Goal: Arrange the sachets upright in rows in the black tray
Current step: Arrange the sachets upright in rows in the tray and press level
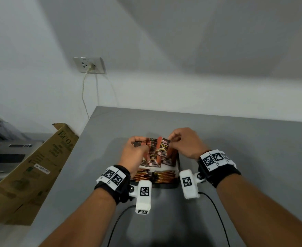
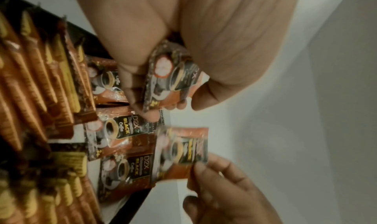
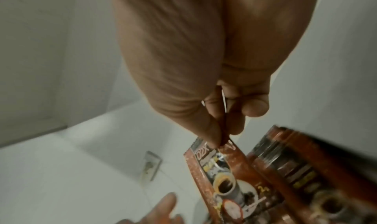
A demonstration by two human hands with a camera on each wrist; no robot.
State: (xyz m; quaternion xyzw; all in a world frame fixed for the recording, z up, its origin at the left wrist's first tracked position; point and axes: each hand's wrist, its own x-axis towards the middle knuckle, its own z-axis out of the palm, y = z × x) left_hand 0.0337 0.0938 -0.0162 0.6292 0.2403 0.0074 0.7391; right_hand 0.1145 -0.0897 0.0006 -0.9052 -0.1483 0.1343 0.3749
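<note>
Foil sachet [image 1: 165, 146] hangs long-axis down from the right hand [image 1: 185, 142], whose grip pinches its top edge above the black tray [image 1: 178, 166]; the left hand [image 1: 135, 154], beside it, clasps another sachet [image 2: 171, 80].

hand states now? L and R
Left hand: grips a brown-and-black foil coffee sachet.
Right hand: pinches the top edge of another brown-and-black coffee sachet.

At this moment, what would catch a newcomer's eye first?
Both hands meet over the black tray mid-table: the right hand pinches a coffee sachet by its top edge, and the left hand grips another. Nearer the person, orange-gold stick packets stand in rows.
</note>
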